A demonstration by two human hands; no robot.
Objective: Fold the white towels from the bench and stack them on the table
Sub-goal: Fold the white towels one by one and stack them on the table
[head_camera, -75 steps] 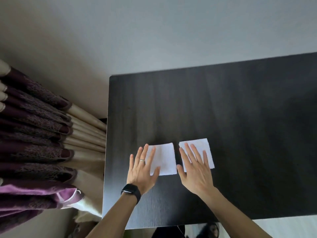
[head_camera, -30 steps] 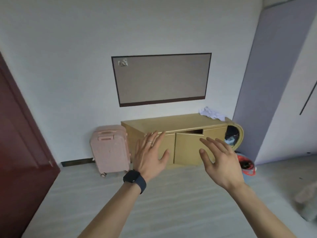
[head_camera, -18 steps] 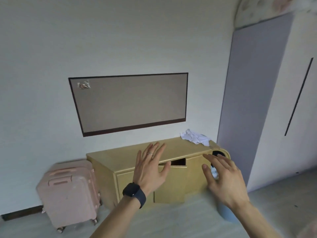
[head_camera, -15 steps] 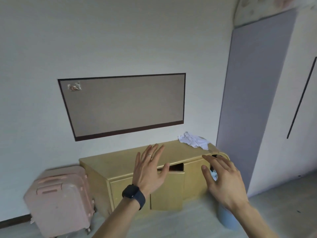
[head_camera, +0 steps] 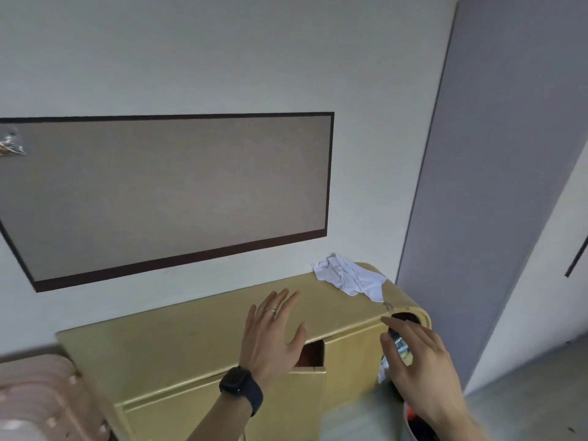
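A crumpled heap of white towels [head_camera: 350, 276] lies at the right end of a low yellow wooden bench [head_camera: 197, 338] against the wall. My left hand [head_camera: 272, 334], with a ring and a black watch on the wrist, is raised with fingers spread and holds nothing, in front of the bench's middle. My right hand [head_camera: 416, 364] is raised too, fingers loosely extended and empty, below and to the right of the towels. Neither hand touches the towels. The table is out of view.
A pink suitcase [head_camera: 35, 399] stands left of the bench. A dark-framed grey board [head_camera: 165, 189] hangs on the wall above. One bench door [head_camera: 307, 399] hangs ajar. A tall grey panel [head_camera: 483, 186] rises at right. A bin [head_camera: 416, 424] sits on the floor by the bench's right end.
My view turned away from the dark table with two folded towels to the bench. Since then the bench has come much closer; both hands stay raised and empty.
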